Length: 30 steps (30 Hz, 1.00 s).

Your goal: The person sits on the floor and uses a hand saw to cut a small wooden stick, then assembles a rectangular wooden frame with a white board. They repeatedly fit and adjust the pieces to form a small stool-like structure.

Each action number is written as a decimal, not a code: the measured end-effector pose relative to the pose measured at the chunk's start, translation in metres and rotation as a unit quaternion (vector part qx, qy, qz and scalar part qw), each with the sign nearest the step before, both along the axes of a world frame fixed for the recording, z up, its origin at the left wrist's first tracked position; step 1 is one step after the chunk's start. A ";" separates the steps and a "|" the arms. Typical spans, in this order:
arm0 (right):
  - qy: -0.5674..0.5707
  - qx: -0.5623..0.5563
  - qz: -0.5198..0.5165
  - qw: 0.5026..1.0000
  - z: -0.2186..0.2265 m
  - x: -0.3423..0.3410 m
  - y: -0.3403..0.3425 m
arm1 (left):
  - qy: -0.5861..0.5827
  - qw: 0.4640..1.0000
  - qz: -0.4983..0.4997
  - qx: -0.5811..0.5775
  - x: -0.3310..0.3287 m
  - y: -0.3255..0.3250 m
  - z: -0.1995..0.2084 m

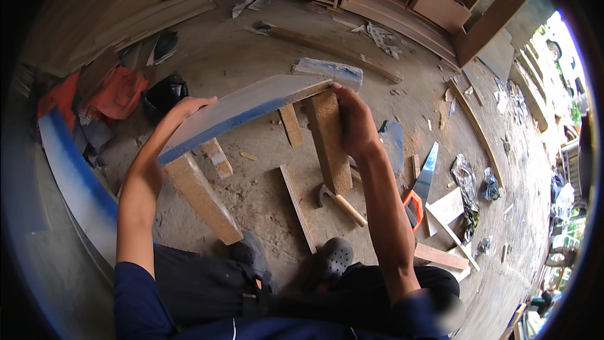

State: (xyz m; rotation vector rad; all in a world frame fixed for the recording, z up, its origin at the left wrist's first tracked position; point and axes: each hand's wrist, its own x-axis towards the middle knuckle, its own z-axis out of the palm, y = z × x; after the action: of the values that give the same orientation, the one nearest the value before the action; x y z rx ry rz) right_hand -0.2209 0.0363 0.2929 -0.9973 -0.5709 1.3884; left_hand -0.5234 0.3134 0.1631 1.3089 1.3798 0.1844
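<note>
Between my hands is a small wooden stool, its flat grey top edged in blue paint and its legs of bare wood. My left hand grips the far left edge of the top, with the fingers partly hidden behind it. At the right end, my right hand is closed around the corner where the top meets a leg. Just beyond the stool lies a blue-stained wooden block. On the floor near my right forearm is a tool with a wooden handle and a curved metal head.
A handsaw with an orange handle lies at the right. A thin wood strip lies between my feet. Wooden cabinets stand at the back, with a long plank before them. Red sacking and a black bag are at the left.
</note>
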 end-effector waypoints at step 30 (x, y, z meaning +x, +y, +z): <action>-0.253 -0.014 -0.060 0.965 -0.153 0.009 0.051 | 0.121 0.942 0.030 0.311 -0.026 0.001 0.024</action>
State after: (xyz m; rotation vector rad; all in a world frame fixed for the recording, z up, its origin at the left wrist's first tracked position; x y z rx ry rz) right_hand -0.2122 0.0874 0.1401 -1.3995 -0.8523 1.0333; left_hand -0.5494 0.3144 0.1876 1.8580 1.6420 0.5520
